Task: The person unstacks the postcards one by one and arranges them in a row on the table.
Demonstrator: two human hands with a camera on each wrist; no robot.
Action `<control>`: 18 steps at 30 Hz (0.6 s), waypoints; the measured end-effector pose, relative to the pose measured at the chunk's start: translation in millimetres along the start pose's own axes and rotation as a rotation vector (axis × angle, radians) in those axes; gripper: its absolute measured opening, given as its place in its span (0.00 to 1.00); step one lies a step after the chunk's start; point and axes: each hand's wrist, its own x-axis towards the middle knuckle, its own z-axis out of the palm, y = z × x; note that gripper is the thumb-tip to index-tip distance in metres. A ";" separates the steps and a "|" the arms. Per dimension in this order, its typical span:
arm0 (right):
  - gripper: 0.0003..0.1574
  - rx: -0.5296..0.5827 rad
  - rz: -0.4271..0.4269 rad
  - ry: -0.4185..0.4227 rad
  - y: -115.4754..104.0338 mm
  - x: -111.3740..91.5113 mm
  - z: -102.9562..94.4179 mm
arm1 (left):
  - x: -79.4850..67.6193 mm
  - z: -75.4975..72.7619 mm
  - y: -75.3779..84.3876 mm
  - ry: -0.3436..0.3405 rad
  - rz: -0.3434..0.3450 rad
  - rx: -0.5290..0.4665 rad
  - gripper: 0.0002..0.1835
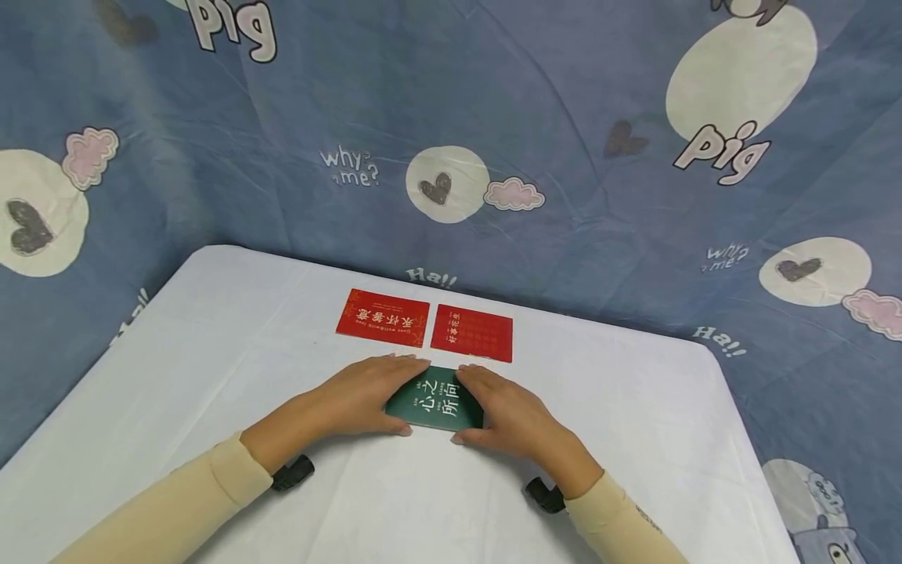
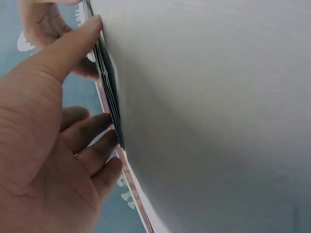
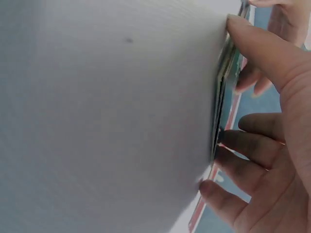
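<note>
A small stack of green paper envelopes [image 1: 435, 401] with white lettering lies flat on the white table. My left hand [image 1: 362, 395] grips its left end, thumb at the near edge and fingertips at the far edge. At the right end my right hand [image 1: 513, 411] holds it the same way. Several thin layers show along the edge of the green stack [image 2: 111, 97] in the left wrist view. The stack's edge [image 3: 219, 107] also appears beside the thumb in the right wrist view. Just beyond the hands lie two red envelopes, a left one [image 1: 384, 317] and a right one [image 1: 472, 333].
A white cloth [image 1: 620, 392] covers the table. Behind the table's back edge hangs a blue patterned curtain [image 1: 296, 211]. Dark wrist-camera mounts [image 1: 292, 473] sit under both wrists, close to the tabletop.
</note>
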 end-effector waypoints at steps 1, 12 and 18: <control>0.58 0.005 -0.002 0.007 0.7 -0.1 0.9 | -0.2 0.1 -0.4 0.000 -0.005 0.003 0.53; 0.56 0.063 0.017 0.034 3.0 1.3 3.4 | 1.6 1.2 -1.5 0.008 -0.041 -0.040 0.52; 0.55 0.092 0.022 0.033 2.5 1.7 3.1 | 2.1 1.6 0.1 0.017 -0.038 -0.042 0.51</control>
